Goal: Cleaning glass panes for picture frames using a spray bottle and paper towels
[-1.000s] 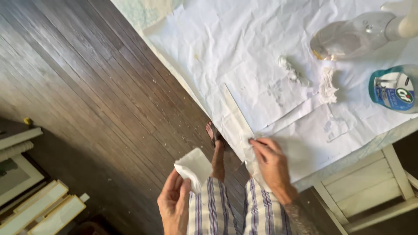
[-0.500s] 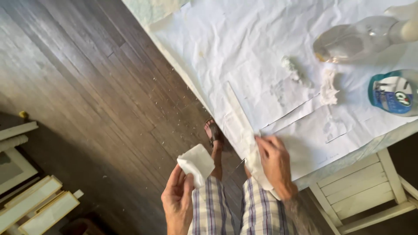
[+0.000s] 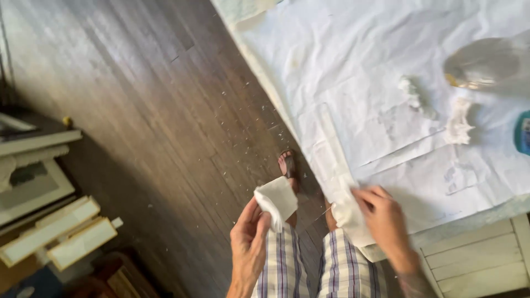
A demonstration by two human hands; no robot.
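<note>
My left hand holds a folded white cloth pad out over the dark wooden floor, in front of my checked shorts. My right hand rests on the near end of a long white strip that lies along the edge of the table, fingers pressed on it. The table is covered in white paper sheets. Whether the right hand grips the strip or only presses on it is unclear.
On the paper lie two crumpled white wads, a clear glass vessel and part of a blue-lidded tub at the right edge. White picture frames lean at the left. A white wooden piece stands at bottom right. My sandalled foot shows below.
The view has shifted left and nearer. My right hand has slid slightly down the strip's near end; my left hand still holds the cloth pad in much the same place.
</note>
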